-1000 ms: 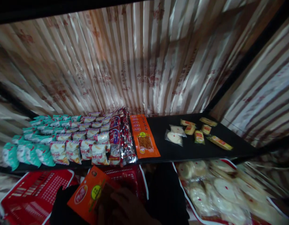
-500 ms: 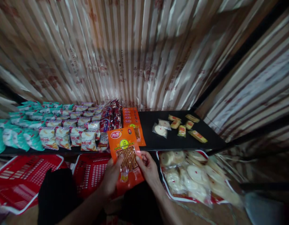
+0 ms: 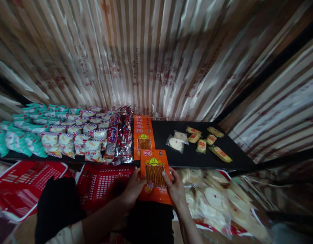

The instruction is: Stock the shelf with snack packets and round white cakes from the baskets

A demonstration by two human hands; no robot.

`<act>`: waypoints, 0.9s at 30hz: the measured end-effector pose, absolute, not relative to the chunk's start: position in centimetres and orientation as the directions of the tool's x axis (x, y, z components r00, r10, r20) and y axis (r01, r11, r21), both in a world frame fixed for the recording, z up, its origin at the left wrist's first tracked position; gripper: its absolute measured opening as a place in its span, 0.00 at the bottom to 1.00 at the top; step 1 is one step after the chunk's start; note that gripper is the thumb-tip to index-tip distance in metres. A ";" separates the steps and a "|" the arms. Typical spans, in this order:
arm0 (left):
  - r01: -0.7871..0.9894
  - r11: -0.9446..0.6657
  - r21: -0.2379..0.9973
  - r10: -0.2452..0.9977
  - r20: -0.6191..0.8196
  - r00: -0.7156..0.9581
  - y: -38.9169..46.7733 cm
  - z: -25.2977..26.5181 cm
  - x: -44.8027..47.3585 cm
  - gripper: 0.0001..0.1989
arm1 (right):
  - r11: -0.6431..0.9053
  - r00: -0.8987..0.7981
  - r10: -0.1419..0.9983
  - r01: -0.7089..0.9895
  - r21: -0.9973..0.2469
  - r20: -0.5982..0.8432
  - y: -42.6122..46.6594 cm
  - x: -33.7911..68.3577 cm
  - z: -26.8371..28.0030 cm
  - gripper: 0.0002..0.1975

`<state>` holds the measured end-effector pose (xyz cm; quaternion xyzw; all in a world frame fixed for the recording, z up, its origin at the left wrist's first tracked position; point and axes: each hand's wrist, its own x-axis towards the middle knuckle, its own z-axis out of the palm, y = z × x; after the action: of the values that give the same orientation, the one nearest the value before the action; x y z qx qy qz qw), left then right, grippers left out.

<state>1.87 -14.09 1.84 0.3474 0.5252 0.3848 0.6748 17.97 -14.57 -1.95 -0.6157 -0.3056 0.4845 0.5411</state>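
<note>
An orange snack packet (image 3: 155, 174) with a clear window showing brown sticks is held upright between both hands in front of the shelf. My left hand (image 3: 134, 185) grips its left edge, thumb on the front. My right hand (image 3: 174, 185) pinches the right edge, its thumb over the window. Just behind it on the black shelf lies an overlapping row of matching orange packets (image 3: 143, 134). Left of that row stand shiny dark red and silver packets (image 3: 122, 135).
White snack bags (image 3: 92, 150) and teal bags (image 3: 36, 144) fill the shelf's left part. Flat round white packs (image 3: 176, 144) and small yellow packs (image 3: 201, 145) lie on the right. Below are red baskets (image 3: 103, 183) and a basket of bagged round white discs (image 3: 214, 200).
The held orange packet has moved right in view and straightened from its tilt. My left fingers have shifted from over its window to its left edge.
</note>
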 end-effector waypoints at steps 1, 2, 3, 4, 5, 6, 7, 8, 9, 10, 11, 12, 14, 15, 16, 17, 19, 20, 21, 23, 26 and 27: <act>-0.117 0.446 0.887 0.893 -0.433 0.121 -14.0 1.5 1.8 0.24 | -0.217 0.353 0.901 -0.135 -0.967 -0.252 -14.0 17.9 -1.8 0.33; -0.073 0.420 0.905 0.906 -0.413 0.089 -13.8 1.2 1.7 0.25 | -0.205 0.357 0.904 -0.120 -0.971 -0.235 -13.3 17.8 -1.7 0.32; -0.008 0.377 0.926 0.925 -0.376 0.055 -13.7 1.1 1.6 0.25 | -0.191 0.358 0.908 -0.103 -0.976 -0.215 -12.6 17.7 -1.5 0.32; 0.081 0.315 0.946 0.948 -0.318 0.025 -13.6 1.0 1.5 0.25 | -0.175 0.356 0.914 -0.087 -0.981 -0.194 -11.8 17.5 -1.4 0.31; 0.182 0.238 0.954 0.970 -0.243 0.010 -13.5 1.0 1.4 0.24 | -0.157 0.348 0.921 -0.074 -0.985 -0.173 -10.9 17.5 -1.3 0.30; 0.279 0.153 0.948 0.986 -0.166 0.020 -13.5 1.0 1.3 0.24 | -0.138 0.335 0.930 -0.068 -0.988 -0.153 -10.1 17.4 -1.3 0.29; 0.358 0.073 0.931 0.994 -0.097 0.050 -13.4 1.1 1.3 0.23 | -0.120 0.321 0.937 -0.069 -0.990 -0.136 -9.2 17.3 -1.4 0.29; 0.410 0.007 0.912 0.995 -0.046 0.087 -13.3 1.1 1.3 0.23 | -0.107 0.309 0.943 -0.073 -0.992 -0.125 -8.3 17.3 -1.5 0.30; 0.436 -0.041 0.899 0.993 -0.013 0.120 -13.2 1.2 1.4 0.23 | -0.101 0.296 0.948 -0.070 -0.992 -0.117 -7.4 17.3 -1.6 0.30; 0.447 -0.073 0.892 0.990 0.011 0.141 -13.0 1.2 1.5 0.23 | -0.101 0.284 0.952 -0.057 -0.993 -0.113 -6.6 17.2 -1.7 0.31; 0.453 -0.099 0.886 0.988 0.034 0.149 -12.7 1.1 1.6 0.23 | -0.106 0.276 0.955 -0.033 -0.994 -0.111 -5.8 17.2 -1.7 0.32; 0.457 -0.122 0.881 0.987 0.060 0.148 -12.4 0.9 1.7 0.22 | -0.113 0.268 0.957 -0.007 -0.994 -0.111 -5.1 17.1 -1.8 0.33; 0.457 -0.177 0.872 0.981 0.121 0.148 -11.7 0.4 1.9 0.22 | -0.124 0.247 0.962 0.028 -0.992 -0.113 -4.0 16.9 -1.7 0.34; 0.455 -0.205 0.866 0.977 0.152 0.151 -11.3 0.1 2.0 0.23 | -0.125 0.242 0.964 0.038 -0.991 -0.112 -3.5 16.8 -1.7 0.35; 0.454 -0.233 0.860 0.971 0.182 0.154 -11.0 -0.2 2.0 0.23 | -0.124 0.241 0.964 0.049 -0.991 -0.109 -3.2 16.7 -1.7 0.35; 0.457 -0.257 0.852 0.966 0.207 0.157 -10.8 -0.6 2.0 0.24 | -0.125 0.245 0.964 0.066 -0.990 -0.106 -2.8 16.6 -1.7 0.36; 0.476 -0.294 0.829 0.956 0.243 0.166 -10.5 -1.3 2.0 0.25 | -0.129 0.264 0.960 0.130 -0.983 -0.091 -2.4 16.5 -1.8 0.37; 0.489 -0.303 0.818 0.953 0.254 0.167 -10.5 -1.6 2.0 0.25 | -0.132 0.274 0.958 0.171 -0.976 -0.081 -2.2 16.5 -1.9 0.37; 0.499 -0.307 0.811 0.952 0.258 0.165 -10.5 -1.8 2.0 0.26 | -0.132 0.279 0.958 0.215 -0.968 -0.069 -2.1 16.4 -2.0 0.37; 0.508 -0.300 0.807 0.954 0.257 0.155 -10.4 -2.2 2.1 0.26 | -0.121 0.275 0.961 0.311 -0.943 -0.033 -1.9 16.5 -2.4 0.35; 0.517 -0.290 0.806 0.957 0.249 0.148 -10.3 -2.8 2.1 0.26 | -0.092 0.259 0.965 0.481 -0.872 0.041 -1.8 16.6 -2.9 0.31; 0.522 -0.289 0.802 0.957 0.247 0.150 -10.3 -2.9 2.1 0.26 | -0.085 0.252 0.966 0.537 -0.839 0.063 -1.9 16.6 -3.0 0.29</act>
<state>2.09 -10.27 -2.94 0.7040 0.5253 0.3860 0.2819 16.61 -1.88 -3.02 -0.6851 -0.5483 0.2707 0.3959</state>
